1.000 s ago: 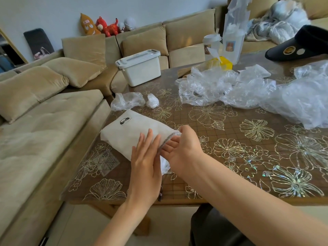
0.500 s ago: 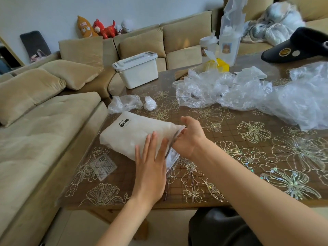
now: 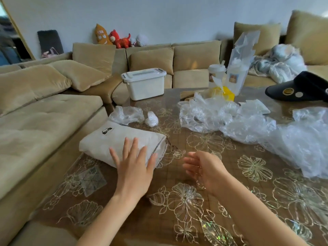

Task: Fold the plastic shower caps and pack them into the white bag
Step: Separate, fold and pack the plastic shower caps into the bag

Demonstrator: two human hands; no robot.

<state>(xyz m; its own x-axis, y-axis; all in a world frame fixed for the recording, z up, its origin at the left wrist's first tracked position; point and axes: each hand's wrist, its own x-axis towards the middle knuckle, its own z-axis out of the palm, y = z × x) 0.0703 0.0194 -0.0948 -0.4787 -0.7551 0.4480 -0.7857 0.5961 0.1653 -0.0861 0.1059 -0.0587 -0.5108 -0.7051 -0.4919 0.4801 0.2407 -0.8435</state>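
Note:
The white bag (image 3: pixel 113 141) lies stuffed on the table's left part, its open mouth facing right with clear plastic showing inside. My left hand (image 3: pixel 134 167) presses flat on the bag's near end, fingers spread. My right hand (image 3: pixel 202 167) hovers over the table to the right of the bag's mouth, fingers loosely curled, holding nothing. A crumpled shower cap (image 3: pixel 126 114) and a small folded one (image 3: pixel 152 119) lie just behind the bag. A big heap of clear shower caps (image 3: pixel 248 121) covers the table's right side.
The brown flower-patterned table (image 3: pixel 204 201) has its left edge next to a beige sofa (image 3: pixel 44 121). A white lidded box (image 3: pixel 144 83), a cup (image 3: pixel 215 74), a yellow item (image 3: pixel 224 92) and a black visor (image 3: pixel 300 89) stand at the back.
My right hand has let go of the bag's mouth and drawn back to the right. My left hand stays pressed on the bag. The camera view has tilted up.

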